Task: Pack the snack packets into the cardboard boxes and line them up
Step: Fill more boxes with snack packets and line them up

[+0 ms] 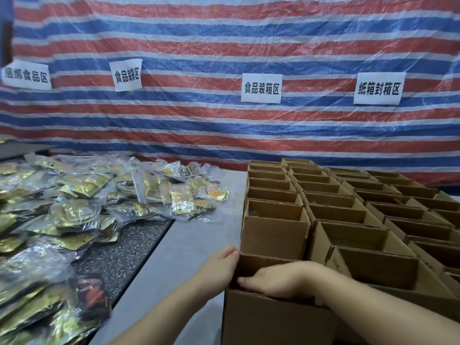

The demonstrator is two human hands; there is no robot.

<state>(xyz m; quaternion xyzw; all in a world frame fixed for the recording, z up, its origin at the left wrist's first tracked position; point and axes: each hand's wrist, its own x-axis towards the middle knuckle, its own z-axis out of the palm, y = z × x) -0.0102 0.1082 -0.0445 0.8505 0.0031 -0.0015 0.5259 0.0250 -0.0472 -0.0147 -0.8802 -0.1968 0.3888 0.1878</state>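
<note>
**Both hands at the nearest open box, packets heaped off to the side**

A striped red, blue and white tarp (224, 46) fills the scene from 10 to 2 o'clock. Four white paper signs (261, 88) with black characters are fixed across it.

Below it runs a grey table (189, 242), with a dark speckled mat (119, 260) laid over its 8 o'clock side.

From 2 to 5 o'clock the cardboard boxes (348, 195) stand open-topped in close rows, touching one another, running from the near edge back toward the tarp.

The snack packets (82, 195) lie in a loose heap from 8 to 10 o'clock, gold and black pouches in clear wrap, spilling across the mat and onto the grey surface. They sit well apart from the boxes.

At 6 o'clock is the nearest box (273, 319), open at the top, at the near end of the leftmost row.

The right hand (276, 280) reaches across into its opening, fingers curled down over the near wall; whether it holds anything inside cannot be told.

The left hand (219, 265) lies against the box's outer left wall, fingers fairly straight, tips touching the far left corner.
</note>
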